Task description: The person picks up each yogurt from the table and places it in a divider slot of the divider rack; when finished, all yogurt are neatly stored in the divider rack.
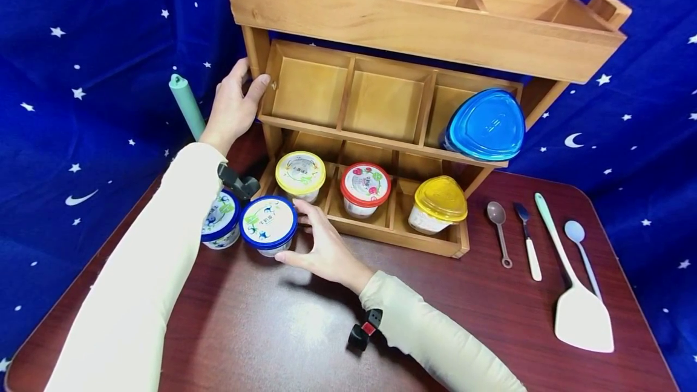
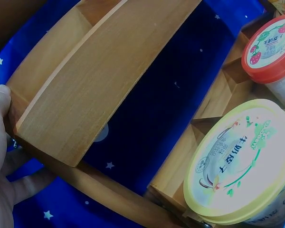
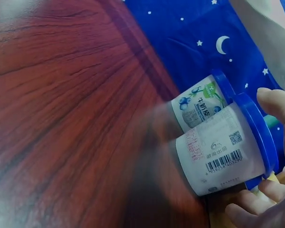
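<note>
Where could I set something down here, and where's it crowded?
Bare: the left and centre compartments of the middle shelf, left of the blue tub, and the tabletop between the sleeves. Crowded: the bottom shelf, with a container in each compartment, and the area beside the right hand, where two blue-lidded cups stand close.

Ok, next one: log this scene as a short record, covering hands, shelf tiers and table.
Left hand: holding the left end of the wooden shelf, at its middle tier
Right hand: thumb and fingers around a blue-lidded cup
Beside that cup: second blue-lidded cup
Middle tier: blue-lidded tub, right compartment
Bottom tier, left to right: yellow-lidded cup, red-lidded cup, gold-lidded tub
Table, right side: brown spoon, white-handled utensil, spatula, pale blue spoon
</note>
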{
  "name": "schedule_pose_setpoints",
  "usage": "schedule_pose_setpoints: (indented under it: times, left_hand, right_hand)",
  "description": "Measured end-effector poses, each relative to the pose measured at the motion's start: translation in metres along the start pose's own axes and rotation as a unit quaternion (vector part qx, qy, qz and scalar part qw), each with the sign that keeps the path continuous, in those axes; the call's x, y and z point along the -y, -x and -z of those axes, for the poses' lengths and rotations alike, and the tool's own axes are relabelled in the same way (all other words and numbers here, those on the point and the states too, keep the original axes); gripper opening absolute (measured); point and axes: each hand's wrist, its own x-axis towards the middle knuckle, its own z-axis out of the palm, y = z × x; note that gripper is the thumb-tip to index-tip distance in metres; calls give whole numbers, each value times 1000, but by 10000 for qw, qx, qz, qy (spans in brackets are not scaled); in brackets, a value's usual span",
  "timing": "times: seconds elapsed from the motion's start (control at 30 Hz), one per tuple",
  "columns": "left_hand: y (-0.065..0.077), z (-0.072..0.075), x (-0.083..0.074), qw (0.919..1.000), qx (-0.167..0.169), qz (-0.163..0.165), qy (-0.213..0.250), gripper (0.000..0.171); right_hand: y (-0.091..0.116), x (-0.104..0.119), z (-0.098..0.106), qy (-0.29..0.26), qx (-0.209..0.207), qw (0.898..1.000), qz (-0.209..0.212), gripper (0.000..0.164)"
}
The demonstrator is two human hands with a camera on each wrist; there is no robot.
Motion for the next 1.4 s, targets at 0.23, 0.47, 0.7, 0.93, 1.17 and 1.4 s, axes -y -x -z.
schedule_pose_setpoints:
  times: [0.23,0.47,0.7,0.93,1.17,1.4]
  left_hand:
    - [0,0,-1,10000,2,-19,16,48]
    - [0,0,0,10000,27,-12,-29,48]
    - [0,0,0,10000,46,-9,-26,49]
    - [0,0,0,10000,24,-34,-14,49]
    - [0,1,-1,10000,23,-30,-74,49]
    - [0,0,-1,10000,24,-18,-78,49]
  right_hand:
    - [-7,0,-8,-67,236,9992,-328,95]
    - [-14,3,-18,400,262,9965,-680,106]
    - [-19,4,-24,439,170,9972,-585,105]
    - [-21,2,-24,430,141,9978,-481,100]
    - [-21,2,-24,355,135,9983,-451,98]
    - [-19,1,-24,442,126,9977,-492,100]
